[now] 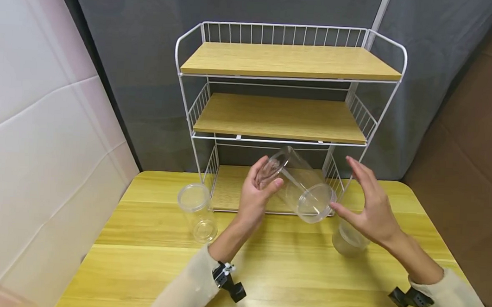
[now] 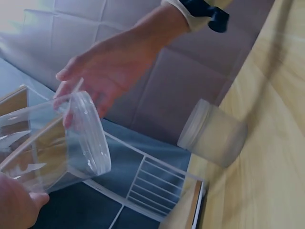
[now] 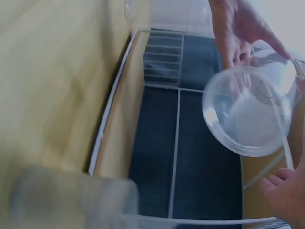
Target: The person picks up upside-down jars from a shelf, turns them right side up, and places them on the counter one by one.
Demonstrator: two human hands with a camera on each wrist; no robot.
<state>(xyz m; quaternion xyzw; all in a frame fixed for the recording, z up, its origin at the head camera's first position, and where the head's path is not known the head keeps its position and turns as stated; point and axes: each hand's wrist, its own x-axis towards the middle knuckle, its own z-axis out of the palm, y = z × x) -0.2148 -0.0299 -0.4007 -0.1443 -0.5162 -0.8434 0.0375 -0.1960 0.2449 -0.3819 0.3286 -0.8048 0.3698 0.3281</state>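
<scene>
My left hand (image 1: 254, 198) grips a clear plastic jar (image 1: 296, 181) near its base end. The jar is tilted in front of the bottom shelf, its wide round rim pointing down and right. A thin pale line crosses the jar; I cannot tell whether it lies inside or behind it. Beside the rim is my right hand (image 1: 370, 208), fingers extended and thumb spread; whether the thumb tip touches the rim is unclear. A second clear jar (image 1: 194, 213) stands on the table to the left. Another jar (image 2: 214, 133) stands at right, partly hidden by my right hand in the head view.
A white wire rack with three wooden shelves stands at the back: top shelf (image 1: 290, 61), middle shelf (image 1: 279, 118), bottom shelf (image 1: 229, 189). The yellow wooden table (image 1: 298, 277) lies beneath. A pale panel (image 1: 51, 129) bounds the left, a brown panel (image 1: 475, 151) the right.
</scene>
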